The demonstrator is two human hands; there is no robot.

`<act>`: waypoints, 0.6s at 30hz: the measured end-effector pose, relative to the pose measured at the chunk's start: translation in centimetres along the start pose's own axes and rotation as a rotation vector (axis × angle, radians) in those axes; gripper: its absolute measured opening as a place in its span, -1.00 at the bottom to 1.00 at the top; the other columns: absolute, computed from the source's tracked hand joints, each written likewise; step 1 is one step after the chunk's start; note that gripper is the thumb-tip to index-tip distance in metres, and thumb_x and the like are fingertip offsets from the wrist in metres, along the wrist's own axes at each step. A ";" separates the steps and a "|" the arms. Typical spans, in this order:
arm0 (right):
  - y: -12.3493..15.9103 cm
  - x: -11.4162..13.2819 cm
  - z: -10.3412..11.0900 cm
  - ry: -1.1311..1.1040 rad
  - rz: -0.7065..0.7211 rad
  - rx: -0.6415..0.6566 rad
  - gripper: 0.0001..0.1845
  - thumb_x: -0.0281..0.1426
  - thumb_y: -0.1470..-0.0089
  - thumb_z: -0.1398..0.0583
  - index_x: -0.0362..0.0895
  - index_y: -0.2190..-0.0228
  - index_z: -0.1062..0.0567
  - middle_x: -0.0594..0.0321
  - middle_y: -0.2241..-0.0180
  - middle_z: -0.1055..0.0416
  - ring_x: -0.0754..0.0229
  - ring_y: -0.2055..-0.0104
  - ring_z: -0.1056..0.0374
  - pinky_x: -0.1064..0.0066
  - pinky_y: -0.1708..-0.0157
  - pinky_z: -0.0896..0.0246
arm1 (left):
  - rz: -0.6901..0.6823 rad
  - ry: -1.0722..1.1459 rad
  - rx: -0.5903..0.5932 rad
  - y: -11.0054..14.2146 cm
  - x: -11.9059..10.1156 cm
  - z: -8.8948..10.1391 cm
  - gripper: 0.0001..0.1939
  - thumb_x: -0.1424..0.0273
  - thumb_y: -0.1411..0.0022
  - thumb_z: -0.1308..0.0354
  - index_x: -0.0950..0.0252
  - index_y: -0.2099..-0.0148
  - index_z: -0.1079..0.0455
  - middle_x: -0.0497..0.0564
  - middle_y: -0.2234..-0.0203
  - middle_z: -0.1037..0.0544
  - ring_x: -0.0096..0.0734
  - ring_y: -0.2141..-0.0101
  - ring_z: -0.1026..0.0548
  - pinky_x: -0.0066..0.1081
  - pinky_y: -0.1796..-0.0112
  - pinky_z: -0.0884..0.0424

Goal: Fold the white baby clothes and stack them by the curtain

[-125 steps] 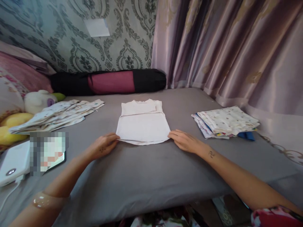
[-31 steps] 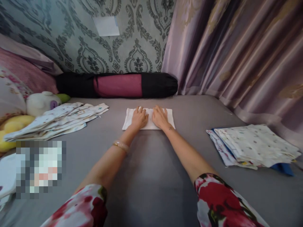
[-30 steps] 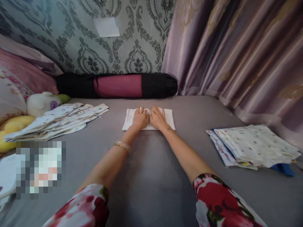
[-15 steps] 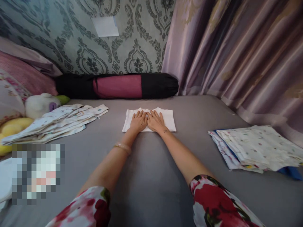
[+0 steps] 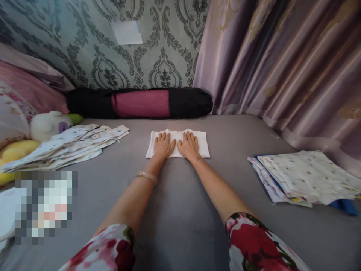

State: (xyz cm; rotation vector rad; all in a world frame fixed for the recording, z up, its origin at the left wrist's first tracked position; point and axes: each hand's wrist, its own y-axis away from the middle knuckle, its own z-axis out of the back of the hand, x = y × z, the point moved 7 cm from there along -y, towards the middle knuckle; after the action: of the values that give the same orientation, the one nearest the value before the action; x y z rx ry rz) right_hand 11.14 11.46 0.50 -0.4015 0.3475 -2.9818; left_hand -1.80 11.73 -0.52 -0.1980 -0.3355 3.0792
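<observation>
A bedroom in a home, a bed (image 5: 180, 214) spread with a plain grey sheet, damask wallpaper (image 5: 96, 41) behind, mauve satin curtains (image 5: 270, 64) with gold motifs, a floral pillow (image 5: 12, 113), a white plush toy (image 5: 45, 127) beside it, folded printed cloths (image 5: 307, 173) on the sheet

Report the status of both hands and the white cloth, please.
Left hand, right hand: palms down on white cloth. Cloth flat on grey sheet. Printed cloths apart, not in the way.
</observation>
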 end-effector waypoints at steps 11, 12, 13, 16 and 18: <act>0.3 -2.9 0.6 0.038 -0.143 0.017 -0.31 -0.19 -0.27 0.08 -0.45 -0.23 -0.16 -0.20 -0.30 -0.01 -0.15 -0.34 0.11 0.08 -0.27 0.31 | 0.238 -0.013 -0.056 0.7 1.3 1.3 -0.27 0.04 -0.35 0.29 0.56 -0.25 -0.20 0.38 -0.25 -0.20 0.08 -0.28 -0.07 -0.02 -0.22 0.00; 0.3 -3.3 0.8 0.045 -0.126 0.025 -0.32 -0.18 -0.28 0.08 -0.42 -0.23 -0.19 -0.18 -0.30 -0.03 -0.15 -0.33 0.10 0.08 -0.27 0.29 | 0.248 -0.003 -0.050 0.8 1.5 1.4 -0.27 0.05 -0.36 0.29 0.55 -0.25 -0.21 0.39 -0.26 -0.19 0.08 -0.28 -0.08 -0.01 -0.21 -0.03; 0.3 -3.6 1.0 0.049 -0.104 0.036 -0.35 -0.18 -0.29 0.09 -0.38 -0.22 -0.21 -0.15 -0.29 -0.04 -0.14 -0.33 0.09 0.08 -0.27 0.27 | 0.253 0.006 -0.046 0.8 1.6 1.6 -0.28 0.05 -0.36 0.30 0.54 -0.24 -0.21 0.40 -0.26 -0.19 0.07 -0.28 -0.09 0.00 -0.19 -0.07; 0.2 -4.5 1.2 0.042 -0.042 0.102 -0.41 -0.21 -0.32 0.14 -0.25 -0.22 -0.25 -0.04 -0.30 -0.06 -0.07 -0.33 0.06 0.09 -0.26 0.22 | 0.230 0.020 -0.041 0.8 2.1 2.2 -0.33 0.09 -0.37 0.32 0.49 -0.19 -0.27 0.37 -0.22 -0.26 0.03 -0.24 -0.16 -0.03 -0.13 -0.19; 0.2 -5.0 1.2 0.025 -0.027 0.131 -0.43 -0.23 -0.34 0.16 -0.21 -0.23 -0.25 0.01 -0.31 -0.05 -0.03 -0.34 0.06 0.11 -0.27 0.21 | 0.192 0.018 -0.025 0.7 2.6 2.3 -0.39 0.15 -0.38 0.35 0.45 -0.16 -0.29 0.32 -0.19 -0.32 -0.01 -0.22 -0.21 -0.06 -0.10 -0.24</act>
State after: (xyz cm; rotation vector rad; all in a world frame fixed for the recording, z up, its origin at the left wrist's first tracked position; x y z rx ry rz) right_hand 16.21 11.73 0.31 -0.3581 0.1487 -3.0161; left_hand -4.64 10.67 1.24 -0.2741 -0.3754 3.2611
